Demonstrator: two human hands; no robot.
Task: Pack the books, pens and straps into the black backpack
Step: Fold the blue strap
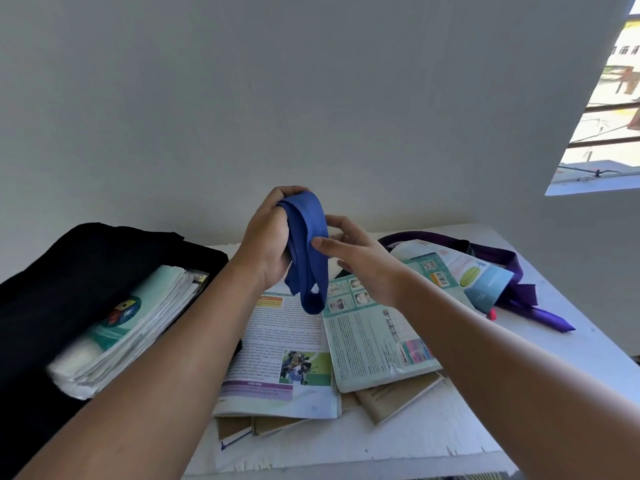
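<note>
Black backpack [62, 271] lies open at left on the white table [588, 348], books [138, 320] inside. Left hand [270, 233] grips the top of a folded blue strap [308, 258] held above the table; right hand [349, 251] pinches its side. More books [374, 337] spread beneath. Purple strap [519, 289] at right. Grey wall [277, 98], window [609, 109] far right.

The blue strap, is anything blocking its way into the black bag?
Nothing visible blocks it. The blue strap hangs in both hands above the books, and the black backpack lies open to the left, with books already inside.
</note>
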